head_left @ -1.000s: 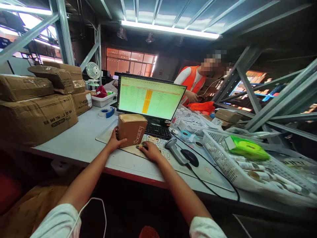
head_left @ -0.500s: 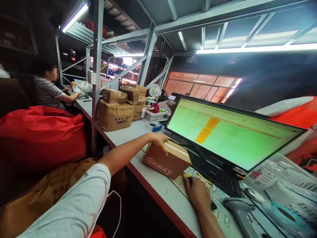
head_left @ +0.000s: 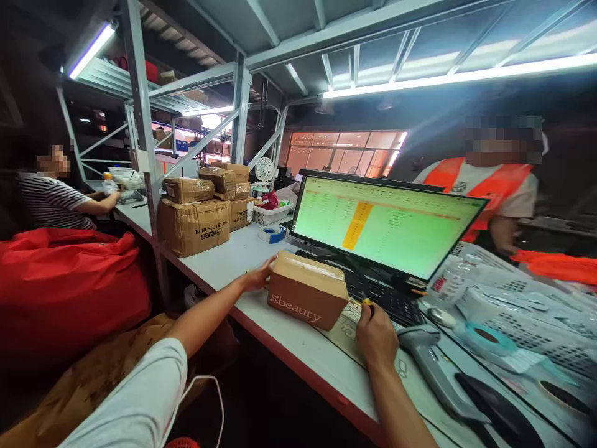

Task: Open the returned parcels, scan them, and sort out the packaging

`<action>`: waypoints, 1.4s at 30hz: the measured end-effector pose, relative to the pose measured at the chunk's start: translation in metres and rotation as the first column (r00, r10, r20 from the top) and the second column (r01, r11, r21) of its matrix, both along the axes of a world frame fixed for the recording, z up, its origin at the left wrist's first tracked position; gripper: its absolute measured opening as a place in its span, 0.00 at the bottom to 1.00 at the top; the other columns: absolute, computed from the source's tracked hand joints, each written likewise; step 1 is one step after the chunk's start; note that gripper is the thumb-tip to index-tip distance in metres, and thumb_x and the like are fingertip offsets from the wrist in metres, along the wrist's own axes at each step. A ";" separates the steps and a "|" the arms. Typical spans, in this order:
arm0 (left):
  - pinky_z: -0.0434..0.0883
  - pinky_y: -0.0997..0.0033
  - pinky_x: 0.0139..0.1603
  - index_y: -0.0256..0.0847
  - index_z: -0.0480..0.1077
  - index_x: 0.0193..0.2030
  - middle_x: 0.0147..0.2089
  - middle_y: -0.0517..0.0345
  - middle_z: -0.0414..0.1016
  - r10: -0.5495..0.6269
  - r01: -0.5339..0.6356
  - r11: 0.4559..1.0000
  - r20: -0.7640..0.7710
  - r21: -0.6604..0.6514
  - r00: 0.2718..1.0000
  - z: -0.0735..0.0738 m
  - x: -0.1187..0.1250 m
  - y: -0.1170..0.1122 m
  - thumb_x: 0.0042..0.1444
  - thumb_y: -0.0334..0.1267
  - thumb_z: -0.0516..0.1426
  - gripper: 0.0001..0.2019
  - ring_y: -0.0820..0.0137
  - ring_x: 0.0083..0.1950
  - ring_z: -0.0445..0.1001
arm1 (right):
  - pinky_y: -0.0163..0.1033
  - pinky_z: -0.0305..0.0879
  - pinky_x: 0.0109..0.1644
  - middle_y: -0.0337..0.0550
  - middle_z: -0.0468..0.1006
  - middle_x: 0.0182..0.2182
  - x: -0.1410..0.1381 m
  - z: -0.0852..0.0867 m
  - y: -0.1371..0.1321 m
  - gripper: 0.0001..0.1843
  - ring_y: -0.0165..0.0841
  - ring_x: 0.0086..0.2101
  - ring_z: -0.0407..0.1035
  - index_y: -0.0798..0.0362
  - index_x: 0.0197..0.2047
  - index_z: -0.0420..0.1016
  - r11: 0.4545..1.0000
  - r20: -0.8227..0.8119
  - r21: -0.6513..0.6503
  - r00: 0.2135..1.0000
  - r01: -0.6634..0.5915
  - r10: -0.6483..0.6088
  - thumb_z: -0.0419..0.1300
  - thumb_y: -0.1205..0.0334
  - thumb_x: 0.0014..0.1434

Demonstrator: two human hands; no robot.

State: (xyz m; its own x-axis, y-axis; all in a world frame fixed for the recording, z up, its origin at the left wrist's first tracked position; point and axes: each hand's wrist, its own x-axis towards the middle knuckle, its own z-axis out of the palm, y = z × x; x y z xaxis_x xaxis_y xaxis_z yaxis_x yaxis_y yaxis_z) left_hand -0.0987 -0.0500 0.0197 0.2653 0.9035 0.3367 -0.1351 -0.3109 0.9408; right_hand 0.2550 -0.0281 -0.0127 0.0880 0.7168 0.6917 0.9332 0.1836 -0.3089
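A brown cardboard box with "sbeauty" printed on its side rests on the desk before me, shiny tape along its top. My left hand grips the box's left end, its fingertips partly hidden behind it. Just right of the box, my right hand is closed around a small utility knife; only its yellow front end and a bit of the tip show. Behind the box are a black keyboard and a monitor with a spreadsheet on it.
A grey barcode scanner and a mouse lie to the right, near tape rolls and a white basket. Taped cartons stand back left, by a blue tape dispenser. One person sits far left; another stands behind the monitor.
My left hand has slid from the box's top to its left end. My right hand has lifted with the knife, whose yellow end now shows. A person in an orange vest has come into view.
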 end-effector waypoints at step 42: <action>0.70 0.44 0.66 0.41 0.65 0.61 0.56 0.47 0.75 0.388 -0.277 0.915 -0.450 0.294 0.804 -0.030 0.015 -0.003 0.40 0.59 0.67 0.42 0.46 0.62 0.72 | 0.30 0.68 0.21 0.41 0.75 0.22 0.021 0.106 -0.082 0.24 0.29 0.19 0.69 0.58 0.43 0.70 0.255 -0.866 -0.433 0.477 -0.865 0.148 0.46 0.46 0.75</action>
State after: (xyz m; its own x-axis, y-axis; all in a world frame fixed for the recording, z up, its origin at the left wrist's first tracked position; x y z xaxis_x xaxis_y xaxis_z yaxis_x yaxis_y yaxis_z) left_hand -0.0839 -0.0532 -0.0102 0.1403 0.8918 0.4300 0.4725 -0.4420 0.7625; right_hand 0.2759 -0.1097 0.0932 -0.4697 0.8566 -0.2136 0.2380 -0.1101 -0.9650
